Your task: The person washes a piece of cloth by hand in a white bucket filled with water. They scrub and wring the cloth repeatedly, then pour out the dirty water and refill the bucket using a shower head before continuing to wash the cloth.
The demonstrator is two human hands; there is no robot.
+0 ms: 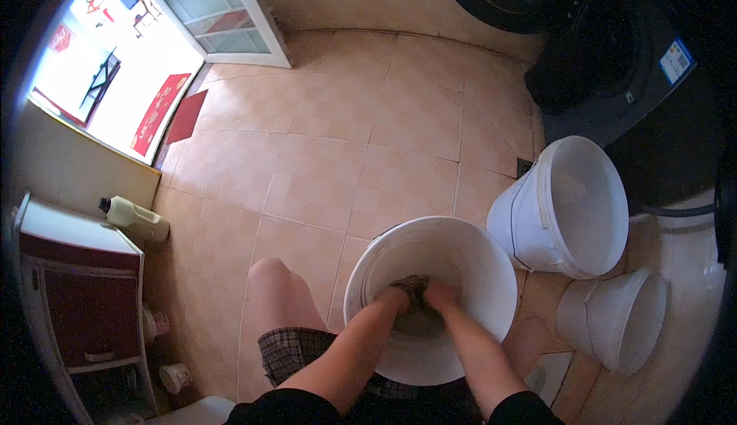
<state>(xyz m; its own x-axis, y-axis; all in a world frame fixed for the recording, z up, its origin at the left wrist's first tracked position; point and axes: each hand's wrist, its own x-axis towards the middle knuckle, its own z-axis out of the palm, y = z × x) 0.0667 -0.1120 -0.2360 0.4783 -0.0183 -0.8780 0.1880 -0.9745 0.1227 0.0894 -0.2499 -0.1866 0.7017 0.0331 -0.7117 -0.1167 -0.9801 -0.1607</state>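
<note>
A large white plastic bucket (426,361) stands upright between my knees, and both my forearms reach down into it. My left hand (396,297) grips a dark, wet-looking patterned cloth (411,288) low in the bucket. At the other side of the cloth, my right hand (443,296) is closed on it too. Murky greyish water (419,322) appears to lie at the bottom. My fingertips are hidden by the cloth and by shadow.
At right stand a second white bucket (518,217) and a smaller pail (581,315), near a dark front-loading washing machine (610,97). Left are a cabinet (92,315) and a pale jug (135,217). A glazed door (230,16) stands ajar beyond the tiled floor (322,183).
</note>
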